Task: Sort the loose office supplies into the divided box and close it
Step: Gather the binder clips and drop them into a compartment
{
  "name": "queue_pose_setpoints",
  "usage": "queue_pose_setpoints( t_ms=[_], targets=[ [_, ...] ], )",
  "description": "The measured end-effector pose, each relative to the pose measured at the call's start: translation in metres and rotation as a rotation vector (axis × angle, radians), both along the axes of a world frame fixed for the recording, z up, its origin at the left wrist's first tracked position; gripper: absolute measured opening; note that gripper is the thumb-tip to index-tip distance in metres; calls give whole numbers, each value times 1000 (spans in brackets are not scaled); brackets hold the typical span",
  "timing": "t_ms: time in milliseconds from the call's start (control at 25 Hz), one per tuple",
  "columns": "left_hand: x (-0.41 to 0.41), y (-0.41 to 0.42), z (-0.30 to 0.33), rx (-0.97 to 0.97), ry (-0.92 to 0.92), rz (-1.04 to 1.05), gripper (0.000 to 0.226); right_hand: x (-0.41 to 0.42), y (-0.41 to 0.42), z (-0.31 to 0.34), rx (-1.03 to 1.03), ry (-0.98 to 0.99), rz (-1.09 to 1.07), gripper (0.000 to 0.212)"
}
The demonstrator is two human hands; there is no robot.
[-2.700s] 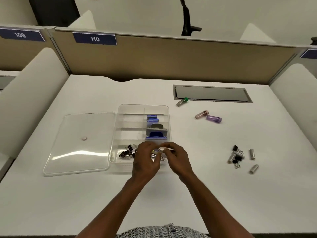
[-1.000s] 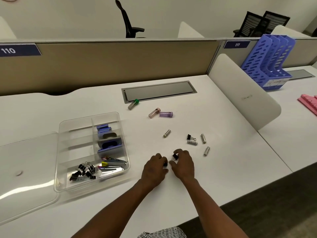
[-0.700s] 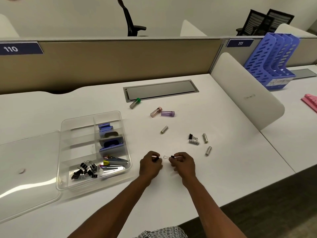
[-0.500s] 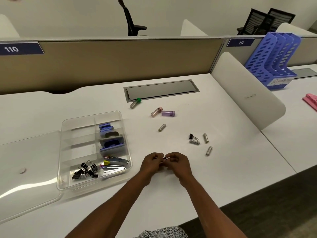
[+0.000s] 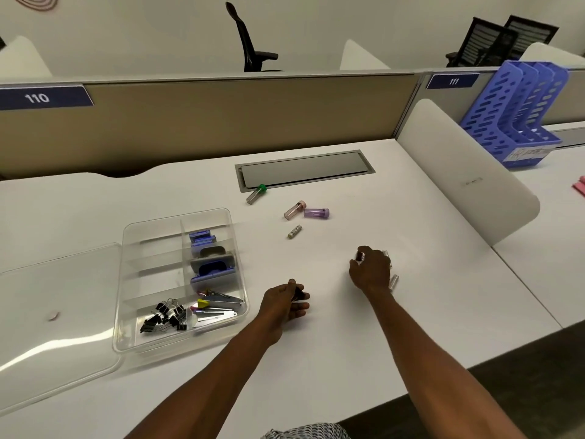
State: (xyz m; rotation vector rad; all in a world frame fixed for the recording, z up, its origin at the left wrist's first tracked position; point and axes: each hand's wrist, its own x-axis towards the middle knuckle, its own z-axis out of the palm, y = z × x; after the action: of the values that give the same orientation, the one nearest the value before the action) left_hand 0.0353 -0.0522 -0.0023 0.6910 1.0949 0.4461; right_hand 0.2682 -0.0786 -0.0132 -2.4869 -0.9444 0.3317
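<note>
Left hand (image 5: 286,304) is curled round a small black binder clip (image 5: 299,294), just right of the clear divided box (image 5: 152,340), whose lid (image 5: 47,312) lies off to its left. Right hand (image 5: 372,270) is cupped over the loose bits on the desk w/ a dark clip (image 5: 360,256) at its fingertips; can't tell if it's actually pinched. Small tubes (image 5: 316,213) lie further back, well apart from the box. Black clips (image 5: 164,316) sit in the box's near-left compartment.

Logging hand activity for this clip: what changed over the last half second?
The hands parted: the right hand reached out to the loose black binder clip, while the left hand kept a dark clip. The clear divided plastic box and small tubes stayed put.
</note>
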Motion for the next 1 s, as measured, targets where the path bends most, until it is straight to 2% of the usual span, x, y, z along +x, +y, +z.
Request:
queue_pose_setpoints(
  t_ms=[80, 160, 240, 400, 560, 640, 720, 840, 880, 920, 1000],
  targets=[
    [0, 0, 6, -38, -15, 19, 39, 7, 6, -8, -221, -83, 115, 38],
    [-2, 0, 12, -62, -26, 33, 41, 3, 12, -7, -255, -129, 166, 27],
    [-4, 0, 15, -75, -46, 44, 43, 1, 18, -4, -204, -168, 193, 20],
    [-13, 2, 20, -104, -82, 84, 45, -4, 24, -7, -132, -227, 273, 24],
    [-19, 5, 19, -139, -115, 131, 54, -19, 23, -5, 134, -178, 290, 19],
    [-21, 5, 17, -160, -138, 156, 56, -35, 19, 4, 348, -46, 236, 20],
    [-21, 5, 15, -181, -164, 186, 59, -61, 12, 16, 497, 201, 126, 20],
    [-21, 5, 14, -191, -182, 206, 59, -100, -2, 29, 538, 771, 13, 18],
    [-20, 4, 15, -190, -189, 204, 57, -109, -7, 31, 508, 856, 47, 17],
    [-22, 3, 17, -177, -196, 196, 52, -118, -11, 30, 458, 838, 101, 15],
    [-24, 0, 20, -94, -188, 155, 35, -132, -19, 28, 368, 661, 200, 12]
  ],
)
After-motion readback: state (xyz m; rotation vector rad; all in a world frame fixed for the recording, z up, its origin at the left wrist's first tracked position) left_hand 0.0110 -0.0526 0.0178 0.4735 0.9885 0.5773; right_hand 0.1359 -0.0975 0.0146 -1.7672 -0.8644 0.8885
